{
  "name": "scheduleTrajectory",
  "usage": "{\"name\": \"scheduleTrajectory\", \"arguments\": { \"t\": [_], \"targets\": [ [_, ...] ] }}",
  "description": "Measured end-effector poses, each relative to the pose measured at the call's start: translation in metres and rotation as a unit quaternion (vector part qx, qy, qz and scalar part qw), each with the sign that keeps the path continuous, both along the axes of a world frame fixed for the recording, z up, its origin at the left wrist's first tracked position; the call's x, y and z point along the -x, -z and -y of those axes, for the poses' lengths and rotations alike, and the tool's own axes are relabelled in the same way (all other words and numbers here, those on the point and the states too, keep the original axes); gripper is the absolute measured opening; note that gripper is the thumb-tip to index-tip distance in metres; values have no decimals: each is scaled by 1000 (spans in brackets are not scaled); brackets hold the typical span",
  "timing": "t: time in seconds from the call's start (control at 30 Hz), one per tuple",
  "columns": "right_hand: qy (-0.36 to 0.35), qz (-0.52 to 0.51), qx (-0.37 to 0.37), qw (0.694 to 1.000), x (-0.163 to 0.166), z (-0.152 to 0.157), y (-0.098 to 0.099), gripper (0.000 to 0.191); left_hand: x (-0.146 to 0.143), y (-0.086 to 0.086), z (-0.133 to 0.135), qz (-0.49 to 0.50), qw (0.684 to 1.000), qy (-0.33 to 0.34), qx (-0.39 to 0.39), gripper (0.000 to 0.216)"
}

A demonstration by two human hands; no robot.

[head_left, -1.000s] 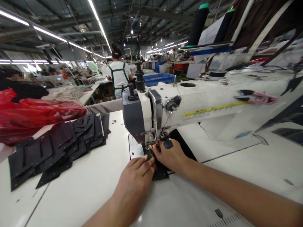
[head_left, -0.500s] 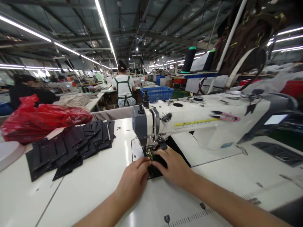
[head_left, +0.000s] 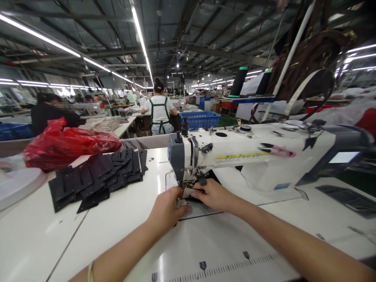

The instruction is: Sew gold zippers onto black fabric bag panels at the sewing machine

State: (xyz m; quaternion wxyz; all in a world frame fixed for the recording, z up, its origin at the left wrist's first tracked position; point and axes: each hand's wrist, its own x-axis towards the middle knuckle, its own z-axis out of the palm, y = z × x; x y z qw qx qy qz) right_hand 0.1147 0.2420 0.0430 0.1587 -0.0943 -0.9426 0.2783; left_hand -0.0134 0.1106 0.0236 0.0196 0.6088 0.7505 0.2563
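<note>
Both my hands meet under the head of a white sewing machine. My left hand is curled, its fingers pinching a small pale piece at the needle. My right hand lies over a black piece beside the presser foot, fingers bent and pressing down on it. The black piece is mostly hidden by my hands. The needle area sits just above my fingertips.
A spread pile of black cut pieces lies on the white table at left, with a red plastic bag behind it. Pink thread snips rest on the machine arm. A person in a green apron stands beyond, near a blue crate.
The camera pulled back and up. My hands stayed at the needle; the black piece that showed below them is now almost covered, and a pale piece appears between my fingers.
</note>
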Motion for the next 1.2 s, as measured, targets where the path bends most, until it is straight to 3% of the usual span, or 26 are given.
{"name": "scheduleTrajectory", "arguments": {
  "t": [0.13,0.4,0.53,0.67,0.8,1.2],
  "targets": [
    [-2,-8,16,1000,2,-1,-3,19,1,0,-13,-36,999,-20,3,13],
    [-25,-33,-16,999,-7,7,-6,26,6,0,-7,-111,993,33,-32,6],
    [-6,-46,-51,998,-11,23,15,19,-1,12,1,-155,983,80,-56,13],
    [8,-100,-121,988,-16,36,42,28,-8,28,8,-199,969,111,-92,19],
    [12,-173,-191,966,-18,38,52,30,-9,36,11,-225,958,121,-130,21],
    [8,-171,-234,957,-11,29,54,32,-3,22,4,-271,939,136,-162,31]
  ]
}}
